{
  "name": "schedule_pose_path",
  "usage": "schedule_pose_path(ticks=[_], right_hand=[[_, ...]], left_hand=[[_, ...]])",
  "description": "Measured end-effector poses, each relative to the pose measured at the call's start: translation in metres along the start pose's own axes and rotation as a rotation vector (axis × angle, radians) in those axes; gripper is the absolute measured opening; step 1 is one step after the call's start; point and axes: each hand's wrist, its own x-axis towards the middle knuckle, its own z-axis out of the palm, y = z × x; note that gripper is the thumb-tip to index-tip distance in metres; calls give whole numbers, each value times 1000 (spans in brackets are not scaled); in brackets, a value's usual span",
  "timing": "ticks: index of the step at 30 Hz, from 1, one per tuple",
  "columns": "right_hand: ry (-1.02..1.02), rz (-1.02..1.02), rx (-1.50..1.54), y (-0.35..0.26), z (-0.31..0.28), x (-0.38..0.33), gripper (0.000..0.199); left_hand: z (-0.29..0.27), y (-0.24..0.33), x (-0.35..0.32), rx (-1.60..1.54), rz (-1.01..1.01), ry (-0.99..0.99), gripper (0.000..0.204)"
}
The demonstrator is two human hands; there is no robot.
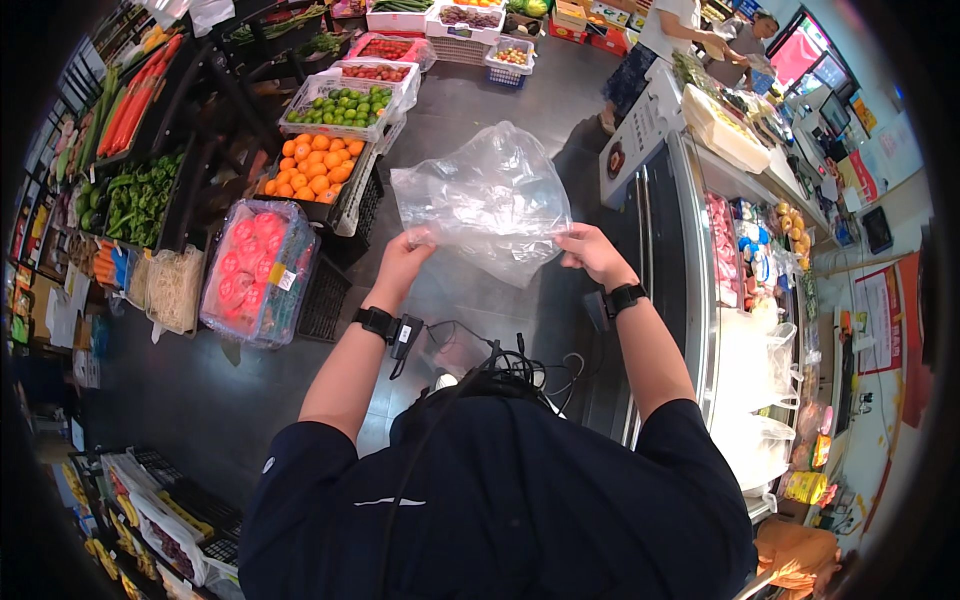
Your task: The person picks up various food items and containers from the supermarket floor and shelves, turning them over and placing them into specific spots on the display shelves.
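A clear plastic bag (pixel 490 195) is spread out in front of me above the dark tiled floor, crinkled and see-through, with nothing visible inside. My left hand (pixel 405 262) pinches its near left edge between thumb and fingers. At the near right edge, my right hand (pixel 597 254) is closed on the film in the same way. The bag's near edge is stretched between both hands, while its far part billows away from me. Each wrist wears a black strap with a small device.
Left stand crates of oranges (pixel 318 165) and limes (pixel 340 107), a wrapped box of red fruit (pixel 250 262) and green peppers (pixel 143 200). A chilled counter (pixel 700 230) runs along my right. Cables (pixel 510 362) hang at my chest. Two people (pixel 675 35) stand at the far right.
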Motion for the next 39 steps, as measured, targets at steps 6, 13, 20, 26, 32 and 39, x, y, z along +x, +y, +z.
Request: schedule_pose_path(ticks=[6, 13, 20, 26, 32, 39], right_hand=[[-48, -336, 404, 4, 28, -6, 31], [179, -291, 296, 32, 77, 23, 16], [199, -381, 335, 30, 103, 20, 45], [67, -319, 253, 34, 84, 11, 50], [168, -411, -60, 26, 87, -7, 45], [259, -423, 70, 51, 57, -3, 36]], left_hand=[[9, 48, -28, 124, 85, -22, 24], [-15, 16, -49, 65, 149, 147, 28], [-4, 29, -65, -605, 78, 205, 70], [-22, 53, -68, -423, -298, -78, 81], [-23, 31, -55, -215, -342, -58, 77], [11, 33, -46, -282, -364, -34, 33]])
